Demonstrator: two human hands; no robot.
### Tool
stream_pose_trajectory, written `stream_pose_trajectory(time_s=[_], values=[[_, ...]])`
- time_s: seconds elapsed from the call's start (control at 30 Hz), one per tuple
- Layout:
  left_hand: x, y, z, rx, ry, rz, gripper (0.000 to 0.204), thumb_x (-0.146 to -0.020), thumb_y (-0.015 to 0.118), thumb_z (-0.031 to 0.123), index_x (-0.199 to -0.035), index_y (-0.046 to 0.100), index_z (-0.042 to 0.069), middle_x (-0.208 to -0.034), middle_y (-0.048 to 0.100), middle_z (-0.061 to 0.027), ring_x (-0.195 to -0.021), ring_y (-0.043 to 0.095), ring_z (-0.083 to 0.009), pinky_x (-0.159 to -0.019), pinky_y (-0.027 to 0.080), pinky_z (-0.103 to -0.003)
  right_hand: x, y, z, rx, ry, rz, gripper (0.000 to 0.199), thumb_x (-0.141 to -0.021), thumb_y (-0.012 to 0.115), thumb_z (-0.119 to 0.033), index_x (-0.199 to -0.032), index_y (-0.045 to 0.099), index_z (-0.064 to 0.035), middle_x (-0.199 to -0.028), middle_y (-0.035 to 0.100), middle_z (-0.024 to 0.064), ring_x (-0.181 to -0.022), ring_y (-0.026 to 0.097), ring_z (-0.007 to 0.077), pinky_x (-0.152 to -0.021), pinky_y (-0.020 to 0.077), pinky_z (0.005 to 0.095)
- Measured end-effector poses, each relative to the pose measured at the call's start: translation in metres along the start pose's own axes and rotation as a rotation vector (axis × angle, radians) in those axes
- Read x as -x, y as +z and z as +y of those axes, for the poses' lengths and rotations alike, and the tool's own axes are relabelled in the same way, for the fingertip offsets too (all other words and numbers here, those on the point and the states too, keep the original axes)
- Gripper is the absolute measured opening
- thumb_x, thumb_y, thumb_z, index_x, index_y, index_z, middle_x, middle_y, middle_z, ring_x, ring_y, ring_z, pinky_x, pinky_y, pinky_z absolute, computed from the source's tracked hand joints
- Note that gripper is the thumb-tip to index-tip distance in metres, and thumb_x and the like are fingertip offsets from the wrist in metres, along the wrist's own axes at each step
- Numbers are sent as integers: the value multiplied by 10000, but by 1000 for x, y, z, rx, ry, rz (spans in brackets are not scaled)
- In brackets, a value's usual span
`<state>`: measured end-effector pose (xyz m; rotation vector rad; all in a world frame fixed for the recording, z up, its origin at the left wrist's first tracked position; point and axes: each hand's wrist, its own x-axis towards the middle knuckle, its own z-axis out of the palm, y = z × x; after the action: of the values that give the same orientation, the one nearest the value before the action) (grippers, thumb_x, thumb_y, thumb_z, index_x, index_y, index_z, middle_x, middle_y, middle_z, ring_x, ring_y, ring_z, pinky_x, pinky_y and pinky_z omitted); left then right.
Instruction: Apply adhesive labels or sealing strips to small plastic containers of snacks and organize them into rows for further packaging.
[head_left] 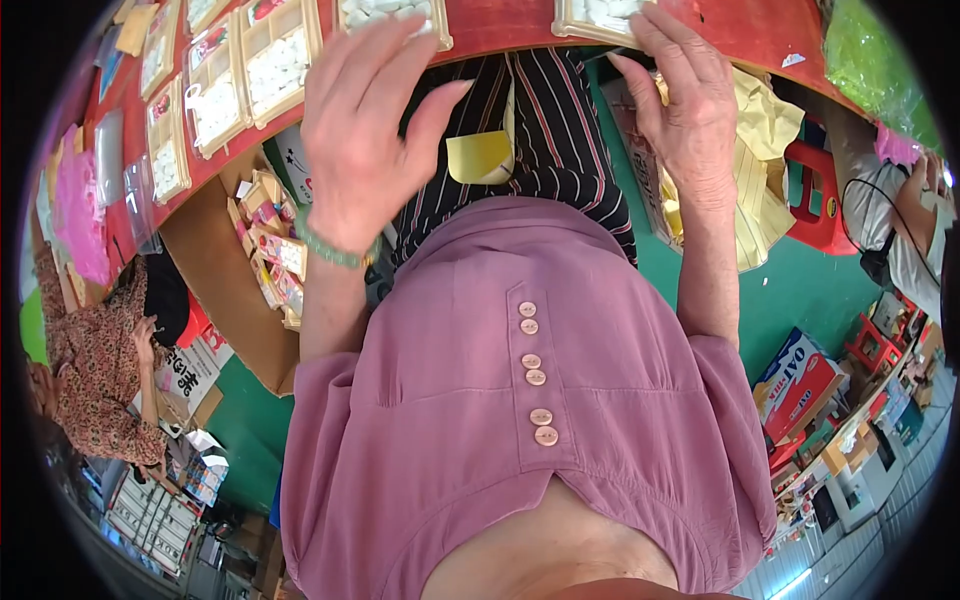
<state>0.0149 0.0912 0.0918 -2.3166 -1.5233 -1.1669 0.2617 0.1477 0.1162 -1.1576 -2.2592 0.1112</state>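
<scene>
Left hand (362, 130), eleven o'clock, spreads loose by one tray (446, 36); right hand (692, 108), one-thirty, is by another tray (578, 33), grip unclear.

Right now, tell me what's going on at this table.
The person's left hand is spread over one tray of white pieces; the right hand is at another tray's edge, contact unclear. More filled trays sit to the left on the red table.
</scene>
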Motion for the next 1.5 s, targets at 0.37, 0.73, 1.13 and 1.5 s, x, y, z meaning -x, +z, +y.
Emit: stream_pose_trajectory(time_s=[0.37,0.73,1.13,1.5], values=[[90,30,23,293,-268,-453,230,-721,723,156,-867,649,-5,-997,644,-127,-995,583,-311,-846,480,-382,54,21,-9,-254,139,152,321,-738,742,-50,-1044,652,-16,-1132,627,120,-1013,613,264,-867,500,330],[150,17,18,647,-1030,-745,164,-821,661,135,-915,667,1,-789,648,-74,-791,599,-114,-716,467,-255,93,91,-23,-638,152,-464,424,-800,697,-175,-1177,568,-32,-1230,567,156,-1092,560,331,-900,473,365],[118,65,-57,753,-1142,-316,247,-906,628,160,-1085,607,-9,-957,643,1,-830,552,-34,-737,436,-185,105,127,-39,-542,-66,-765,307,-849,614,-345,-1025,613,-94,-1066,573,86,-1041,542,298,-868,443,422],[118,87,-36,781,-1250,-73,76,-869,648,63,-820,677,13,-738,627,31,-630,491,-1,-559,379,-160,107,127,-30,-594,-20,-785,277,-836,626,-310,-955,633,-61,-944,609,113,-903,591,320,-807,458,432]])
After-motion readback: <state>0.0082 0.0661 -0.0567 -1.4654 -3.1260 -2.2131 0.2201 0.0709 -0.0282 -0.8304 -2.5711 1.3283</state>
